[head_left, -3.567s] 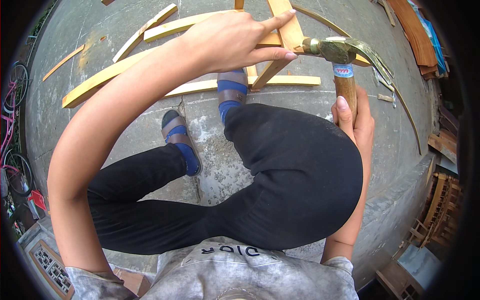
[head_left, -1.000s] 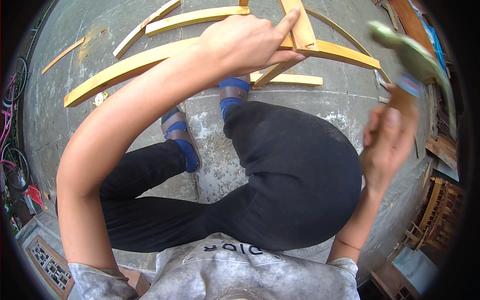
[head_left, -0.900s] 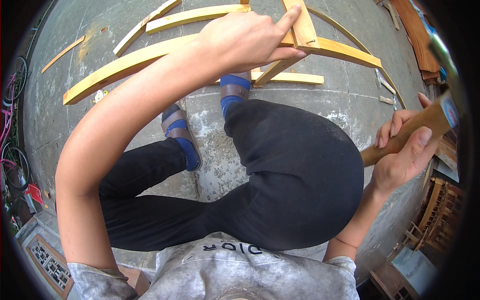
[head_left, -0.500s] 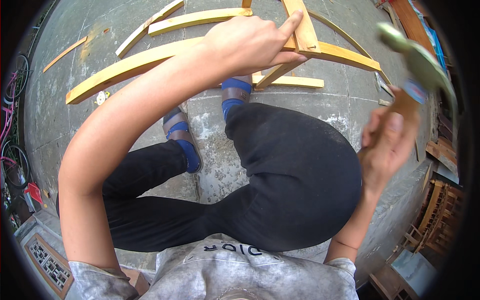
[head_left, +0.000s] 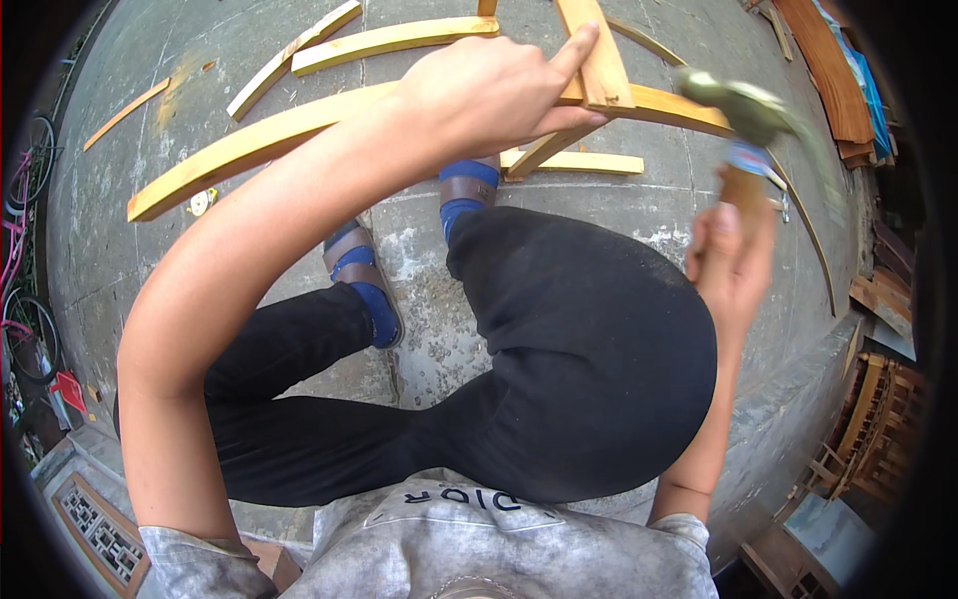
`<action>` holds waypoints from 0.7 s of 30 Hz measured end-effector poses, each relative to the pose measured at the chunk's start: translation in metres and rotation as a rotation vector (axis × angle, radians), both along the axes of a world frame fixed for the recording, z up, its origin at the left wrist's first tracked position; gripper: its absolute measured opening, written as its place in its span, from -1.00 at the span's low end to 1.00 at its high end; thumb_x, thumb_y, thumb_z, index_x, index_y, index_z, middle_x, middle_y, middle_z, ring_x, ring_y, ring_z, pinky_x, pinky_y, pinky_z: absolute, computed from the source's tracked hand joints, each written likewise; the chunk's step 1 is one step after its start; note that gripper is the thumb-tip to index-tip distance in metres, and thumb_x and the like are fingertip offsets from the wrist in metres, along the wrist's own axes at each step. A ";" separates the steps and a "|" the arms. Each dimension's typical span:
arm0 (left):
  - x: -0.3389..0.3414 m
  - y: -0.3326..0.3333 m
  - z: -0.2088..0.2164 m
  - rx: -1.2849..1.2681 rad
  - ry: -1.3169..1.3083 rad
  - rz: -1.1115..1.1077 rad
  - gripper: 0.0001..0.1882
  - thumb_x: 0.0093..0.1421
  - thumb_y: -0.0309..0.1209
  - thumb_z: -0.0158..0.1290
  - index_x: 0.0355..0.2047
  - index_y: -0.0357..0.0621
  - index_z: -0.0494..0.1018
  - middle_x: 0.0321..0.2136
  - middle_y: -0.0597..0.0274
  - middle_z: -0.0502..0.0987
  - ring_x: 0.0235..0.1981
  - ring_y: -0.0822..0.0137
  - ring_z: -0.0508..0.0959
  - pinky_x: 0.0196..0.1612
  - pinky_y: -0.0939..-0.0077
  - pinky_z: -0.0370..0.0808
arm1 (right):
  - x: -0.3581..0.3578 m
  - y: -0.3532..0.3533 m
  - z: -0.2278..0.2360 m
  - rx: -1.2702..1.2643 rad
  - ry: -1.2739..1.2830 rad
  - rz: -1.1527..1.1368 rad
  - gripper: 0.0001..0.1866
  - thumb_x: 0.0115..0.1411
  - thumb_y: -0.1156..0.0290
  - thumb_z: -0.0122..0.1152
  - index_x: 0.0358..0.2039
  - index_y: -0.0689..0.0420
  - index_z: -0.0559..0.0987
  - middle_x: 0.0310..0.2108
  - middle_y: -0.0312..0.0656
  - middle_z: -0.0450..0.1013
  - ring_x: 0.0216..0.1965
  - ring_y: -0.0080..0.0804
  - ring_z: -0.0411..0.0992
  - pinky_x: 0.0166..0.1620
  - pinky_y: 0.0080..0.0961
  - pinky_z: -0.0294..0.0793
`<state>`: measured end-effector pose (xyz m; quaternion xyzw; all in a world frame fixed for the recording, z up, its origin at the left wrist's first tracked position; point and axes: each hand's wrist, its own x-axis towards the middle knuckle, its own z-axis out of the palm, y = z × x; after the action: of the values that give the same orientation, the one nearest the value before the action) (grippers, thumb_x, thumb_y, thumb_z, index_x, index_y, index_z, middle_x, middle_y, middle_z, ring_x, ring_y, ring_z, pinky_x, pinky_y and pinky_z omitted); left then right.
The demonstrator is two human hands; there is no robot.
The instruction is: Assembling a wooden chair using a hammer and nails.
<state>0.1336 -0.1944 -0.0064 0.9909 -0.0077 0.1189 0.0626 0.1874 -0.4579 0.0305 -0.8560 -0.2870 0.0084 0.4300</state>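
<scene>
My left hand (head_left: pixel 484 95) grips a wooden frame where a short pale plank (head_left: pixel 602 78) crosses a long curved beam (head_left: pixel 244 148). Its index finger lies along the plank, and the thumb presses near the plank's near end. To the right, my right hand (head_left: pixel 733 250) is wrapped round the wooden handle of a hammer (head_left: pixel 750 112). The hammer head is raised and smeared by motion, apart from the plank and overlapping the beam's right end in the picture. I cannot make out a nail at the joint now.
More curved wooden pieces (head_left: pixel 394 45) and a thin strip (head_left: pixel 128 113) lie on the concrete floor (head_left: pixel 439 309). A round tape measure (head_left: pixel 203 202) sits under the beam. Stacked boards (head_left: pixel 823 70) and wooden furniture parts (head_left: pixel 878 419) line the right side; a pink bicycle (head_left: pixel 20 240) stands left.
My right hand has swung the hammer leftward, closer to the plank. My left hand keeps its grip on the frame.
</scene>
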 end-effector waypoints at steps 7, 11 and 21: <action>0.004 -0.001 -0.002 0.019 -0.036 -0.001 -0.17 0.42 0.21 -0.11 0.38 -0.28 0.26 -0.59 0.03 0.63 -0.55 0.06 0.69 -0.47 0.22 0.65 | -0.012 0.004 0.015 0.565 -0.049 0.013 -0.46 0.53 0.05 -0.07 0.21 0.29 0.33 -0.55 -0.30 0.31 -0.68 -0.65 0.24 -0.62 -0.69 0.25; 0.004 0.002 -0.003 0.046 -0.058 -0.004 -0.17 0.42 0.21 -0.11 0.39 -0.27 0.25 -0.60 0.03 0.62 -0.55 0.06 0.69 -0.46 0.21 0.66 | -0.007 0.008 -0.008 -0.262 -0.225 0.080 -0.55 0.51 0.12 0.02 0.14 0.26 0.42 -0.46 -0.26 0.45 -0.65 -0.63 0.31 -0.59 -0.69 0.27; 0.003 -0.001 -0.001 0.011 -0.039 -0.010 -0.16 0.42 0.21 -0.12 0.40 -0.27 0.23 -0.60 0.05 0.62 -0.55 0.06 0.69 -0.45 0.22 0.66 | -0.010 0.004 0.004 0.399 -0.022 0.064 -0.60 0.51 0.17 0.05 0.14 0.23 0.45 -0.37 -0.27 0.50 -0.63 -0.74 0.26 -0.58 -0.75 0.22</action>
<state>0.1370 -0.1955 -0.0074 0.9887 -0.0146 0.1377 0.0576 0.1769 -0.4544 0.0346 -0.7441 -0.3149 -0.0443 0.5875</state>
